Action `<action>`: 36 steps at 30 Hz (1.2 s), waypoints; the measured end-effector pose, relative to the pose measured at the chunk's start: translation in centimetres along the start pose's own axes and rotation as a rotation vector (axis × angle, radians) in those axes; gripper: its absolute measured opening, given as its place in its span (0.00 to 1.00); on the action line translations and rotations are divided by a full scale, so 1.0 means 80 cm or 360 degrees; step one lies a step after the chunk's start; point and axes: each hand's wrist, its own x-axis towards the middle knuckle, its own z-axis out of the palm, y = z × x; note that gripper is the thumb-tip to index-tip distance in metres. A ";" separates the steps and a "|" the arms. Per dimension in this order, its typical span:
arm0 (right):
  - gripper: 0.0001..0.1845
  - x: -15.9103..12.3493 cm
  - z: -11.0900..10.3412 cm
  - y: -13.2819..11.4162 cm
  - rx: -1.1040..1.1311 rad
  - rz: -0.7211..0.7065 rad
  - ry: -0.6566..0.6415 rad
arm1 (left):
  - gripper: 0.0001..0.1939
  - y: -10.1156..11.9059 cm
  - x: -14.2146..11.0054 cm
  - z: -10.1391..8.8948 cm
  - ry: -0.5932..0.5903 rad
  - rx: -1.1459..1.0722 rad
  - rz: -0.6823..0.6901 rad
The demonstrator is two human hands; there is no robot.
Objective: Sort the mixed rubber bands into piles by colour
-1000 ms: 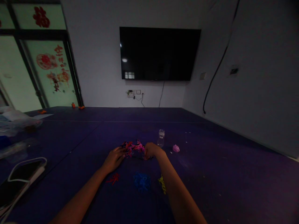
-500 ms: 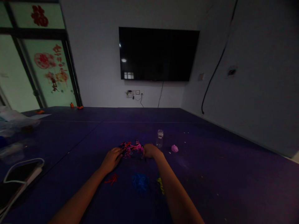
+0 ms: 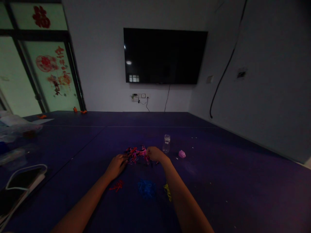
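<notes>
A tangled pile of pink, red and black elastic bands lies on the purple surface in front of me. At its left edge rests my left hand, fingers stretched out and touching the bands. My right hand dips into the pile's right side with its fingers pinched together; what they hold is hidden. Nearer to me lie three smaller heaps: red bands, blue bands and yellow bands, the yellow ones beside my right forearm.
A clear bottle stands just beyond my right hand, with a pink cap-like piece to its right. At the left edge are a phone-like dark device with a white cable and a clear plastic container. Small white scraps dot the right side.
My right hand has shifted slightly left, further over the pile, and a few dark bits now show below it. My left hand stays in place.
</notes>
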 end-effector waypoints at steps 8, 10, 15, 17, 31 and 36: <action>0.12 0.009 0.004 0.010 -0.0043 -0.0030 -0.0043 | 0.16 0.005 -0.001 -0.004 -0.0052 0.0061 -0.0065; 0.11 0.008 0.006 0.011 -0.0058 -0.0039 -0.0062 | 0.16 0.005 -0.001 -0.005 -0.0063 0.0050 -0.0065; 0.08 0.003 0.010 0.008 -0.0092 -0.0034 -0.0103 | 0.15 0.005 0.000 -0.004 -0.0055 -0.0008 -0.0033; 0.07 0.002 0.011 0.006 -0.0101 -0.0029 -0.0116 | 0.15 0.006 0.000 -0.005 -0.0058 -0.0027 -0.0032; 0.10 0.000 -0.001 0.012 -0.0158 0.0153 0.0040 | 0.16 0.007 0.000 -0.007 -0.0081 -0.0043 -0.0067; 0.13 -0.002 -0.016 0.031 -0.0175 0.0324 0.0128 | 0.16 0.006 -0.001 -0.006 -0.0056 -0.0056 -0.0061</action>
